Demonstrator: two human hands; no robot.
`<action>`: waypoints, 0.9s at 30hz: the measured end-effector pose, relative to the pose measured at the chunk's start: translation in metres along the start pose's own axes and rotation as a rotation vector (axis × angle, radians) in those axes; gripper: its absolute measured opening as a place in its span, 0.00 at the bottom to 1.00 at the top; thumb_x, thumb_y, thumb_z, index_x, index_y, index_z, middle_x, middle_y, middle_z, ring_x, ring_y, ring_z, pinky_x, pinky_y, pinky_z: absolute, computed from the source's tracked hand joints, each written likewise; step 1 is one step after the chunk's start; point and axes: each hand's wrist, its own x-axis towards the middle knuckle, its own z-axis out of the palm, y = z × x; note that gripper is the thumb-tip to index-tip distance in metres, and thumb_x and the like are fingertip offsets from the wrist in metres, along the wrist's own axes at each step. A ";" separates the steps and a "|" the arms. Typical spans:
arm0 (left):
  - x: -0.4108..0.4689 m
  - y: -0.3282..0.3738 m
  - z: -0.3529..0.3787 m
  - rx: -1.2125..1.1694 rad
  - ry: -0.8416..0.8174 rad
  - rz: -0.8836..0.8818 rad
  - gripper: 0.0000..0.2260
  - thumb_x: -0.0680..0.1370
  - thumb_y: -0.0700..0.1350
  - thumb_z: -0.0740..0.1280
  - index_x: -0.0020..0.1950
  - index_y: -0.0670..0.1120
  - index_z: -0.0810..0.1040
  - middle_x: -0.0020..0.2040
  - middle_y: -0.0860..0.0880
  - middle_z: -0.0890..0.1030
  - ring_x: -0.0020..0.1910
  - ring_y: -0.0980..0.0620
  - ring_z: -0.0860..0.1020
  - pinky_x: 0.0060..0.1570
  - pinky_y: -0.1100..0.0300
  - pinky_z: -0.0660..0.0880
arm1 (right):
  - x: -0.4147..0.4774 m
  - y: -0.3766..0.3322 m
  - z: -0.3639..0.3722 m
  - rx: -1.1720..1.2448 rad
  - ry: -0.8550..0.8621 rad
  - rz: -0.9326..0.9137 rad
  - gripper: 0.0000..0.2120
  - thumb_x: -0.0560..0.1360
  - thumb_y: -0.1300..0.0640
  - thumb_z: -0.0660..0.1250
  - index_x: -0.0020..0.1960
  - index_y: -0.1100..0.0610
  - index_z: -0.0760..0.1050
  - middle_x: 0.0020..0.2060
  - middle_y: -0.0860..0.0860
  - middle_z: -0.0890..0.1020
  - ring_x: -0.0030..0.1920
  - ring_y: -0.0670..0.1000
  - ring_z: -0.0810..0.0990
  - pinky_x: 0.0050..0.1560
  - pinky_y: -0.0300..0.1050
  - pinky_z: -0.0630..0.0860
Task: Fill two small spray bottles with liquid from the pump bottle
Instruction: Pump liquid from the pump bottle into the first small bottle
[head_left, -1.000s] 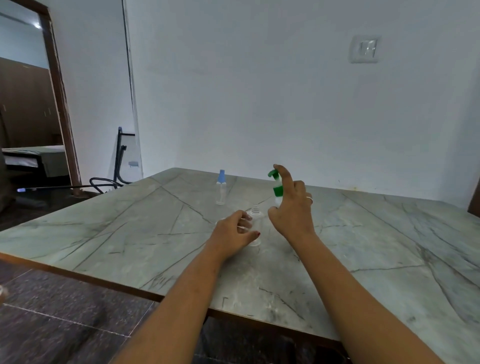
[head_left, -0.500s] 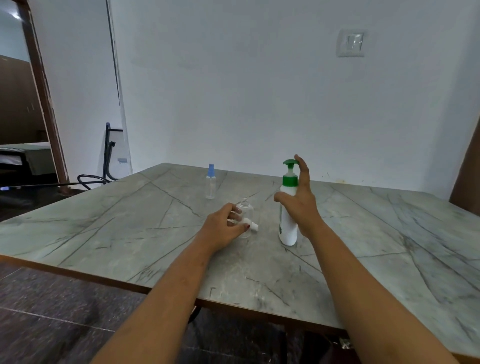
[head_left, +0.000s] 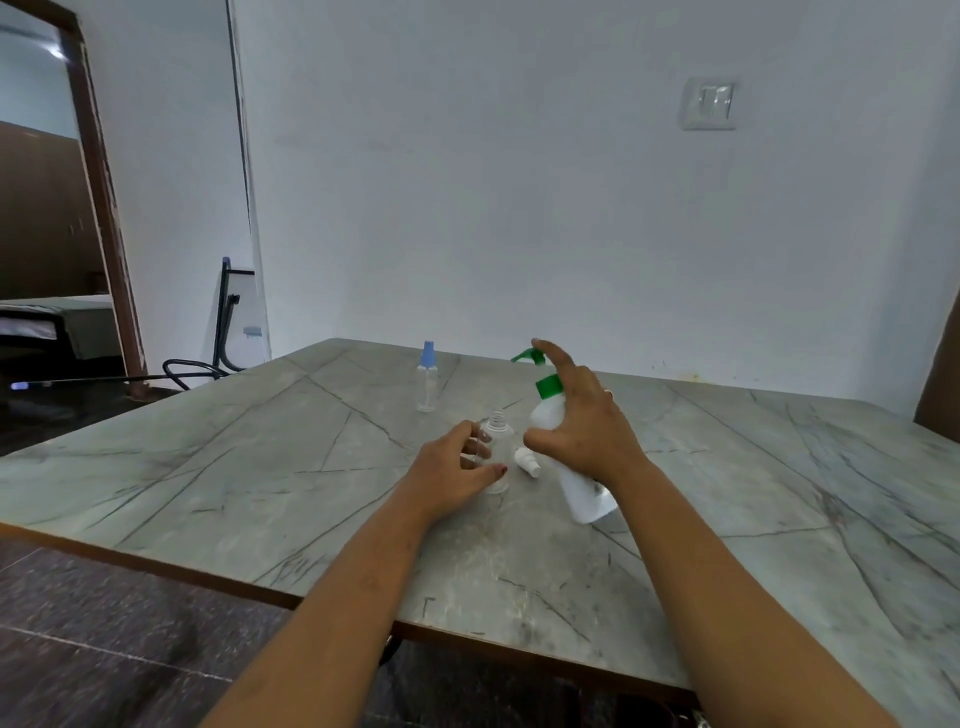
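A white pump bottle (head_left: 549, 415) with a green pump head is tilted to the left, its spout over a small clear spray bottle (head_left: 497, 441) that stands uncapped on the grey marble table (head_left: 260, 467). My right hand (head_left: 587, 415) grips the pump bottle, with the forefinger on top of the pump. My left hand (head_left: 452, 467) holds the open spray bottle upright. A small white spray cap (head_left: 527, 461) lies on the table between the two bottles. A second clear spray bottle (head_left: 427, 379) with a blue cap stands farther back.
The table reaches a white wall at the back, with a wall switch (head_left: 709, 103) high on the right. The table's near edge runs across the lower part of the view. A dark chair frame (head_left: 226, 322) and a doorway are at the left.
The pump bottle stood upright on the table half a second ago; now my right hand has tipped it left toward the open spray bottle. My left hand stays on that bottle.
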 end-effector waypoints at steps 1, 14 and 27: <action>0.000 0.000 0.000 0.005 0.000 -0.002 0.18 0.74 0.51 0.70 0.60 0.49 0.71 0.52 0.54 0.77 0.48 0.55 0.77 0.47 0.67 0.72 | -0.001 -0.001 -0.002 -0.073 -0.032 -0.019 0.45 0.62 0.51 0.71 0.71 0.32 0.50 0.52 0.48 0.72 0.48 0.53 0.73 0.43 0.44 0.73; -0.002 0.003 -0.002 -0.024 -0.005 0.000 0.16 0.74 0.50 0.70 0.58 0.49 0.72 0.50 0.53 0.78 0.46 0.55 0.78 0.43 0.70 0.71 | 0.028 0.042 -0.014 0.416 -0.374 0.621 0.30 0.69 0.56 0.71 0.68 0.51 0.63 0.49 0.58 0.76 0.40 0.55 0.77 0.37 0.44 0.75; 0.002 0.002 -0.001 0.042 0.107 0.006 0.16 0.72 0.51 0.72 0.56 0.48 0.74 0.48 0.53 0.77 0.41 0.54 0.76 0.42 0.66 0.73 | 0.037 0.032 0.016 0.250 -0.632 0.502 0.34 0.69 0.58 0.71 0.71 0.48 0.61 0.56 0.57 0.74 0.48 0.56 0.78 0.47 0.46 0.77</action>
